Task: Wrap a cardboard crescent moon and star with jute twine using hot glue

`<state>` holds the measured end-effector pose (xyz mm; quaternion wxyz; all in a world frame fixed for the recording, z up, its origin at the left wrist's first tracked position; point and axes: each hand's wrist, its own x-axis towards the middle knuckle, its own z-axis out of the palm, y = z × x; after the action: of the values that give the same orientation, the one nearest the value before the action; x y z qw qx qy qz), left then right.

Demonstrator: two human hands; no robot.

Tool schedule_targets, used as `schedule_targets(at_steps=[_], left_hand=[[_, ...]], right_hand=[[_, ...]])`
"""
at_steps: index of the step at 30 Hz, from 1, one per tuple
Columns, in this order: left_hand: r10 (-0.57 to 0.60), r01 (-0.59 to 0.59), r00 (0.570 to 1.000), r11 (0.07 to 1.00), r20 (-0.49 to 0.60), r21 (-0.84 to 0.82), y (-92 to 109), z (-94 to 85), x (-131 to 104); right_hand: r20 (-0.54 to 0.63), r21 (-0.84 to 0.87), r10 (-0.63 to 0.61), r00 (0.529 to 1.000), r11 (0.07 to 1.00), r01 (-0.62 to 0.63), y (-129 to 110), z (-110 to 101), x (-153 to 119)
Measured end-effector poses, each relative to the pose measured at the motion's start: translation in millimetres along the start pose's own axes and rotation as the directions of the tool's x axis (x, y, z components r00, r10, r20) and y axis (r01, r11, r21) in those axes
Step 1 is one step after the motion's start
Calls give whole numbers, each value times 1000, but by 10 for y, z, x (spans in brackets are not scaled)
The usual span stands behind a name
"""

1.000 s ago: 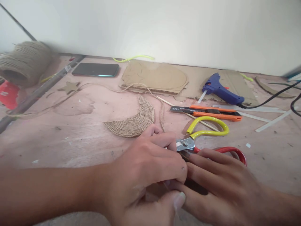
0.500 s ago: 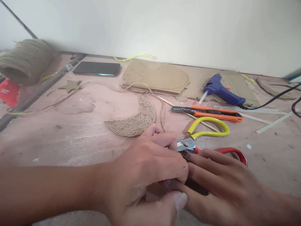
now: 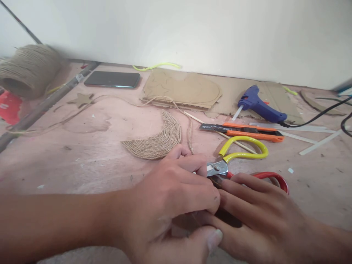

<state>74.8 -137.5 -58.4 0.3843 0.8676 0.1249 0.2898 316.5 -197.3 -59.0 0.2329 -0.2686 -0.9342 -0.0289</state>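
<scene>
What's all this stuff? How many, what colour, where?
Twine spool: 1, tan, far left
Red object: 1, red, left
Grey bar: 1, grey, left
Phone: 1, black, back left
Cardboard star: 1, brown, left
Loose twine: uncounted, tan, left to middle
Twine crescent: 1, tan, middle
Cardboard sheets: several, brown, back middle
Cord scraps: at least 2, yellow, back
Cutter: 1, orange and black, right
Wooden stick: 1, pale, beneath cutter
Glue gun: 1, blue, back right
Cable: 1, black, right
Cardboard strip: 1, brown, back right
Glue sticks: at least 3, whitish, right
Scissors: 1, yellow and red, right
Cropped thing: 1, bluish, right edge
Table: 1, pinkish, underneath
Wall: 1, white, back
Left hand: 1, bare, front middle
Right hand: 1, bare, front right
</scene>
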Motion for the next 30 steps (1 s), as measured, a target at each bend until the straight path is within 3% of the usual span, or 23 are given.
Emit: schedule_targets(at_steps=[11, 30], left_hand=[[89, -87, 996, 995, 28, -57, -24, -39, 31], [57, -45, 995, 989, 83, -143, -17, -73, 67]], right_hand=[[4, -24, 1, 1000, 1000, -1, -21, 40, 6], [-11, -19, -14, 1000, 1000, 13, -9, 31, 2]])
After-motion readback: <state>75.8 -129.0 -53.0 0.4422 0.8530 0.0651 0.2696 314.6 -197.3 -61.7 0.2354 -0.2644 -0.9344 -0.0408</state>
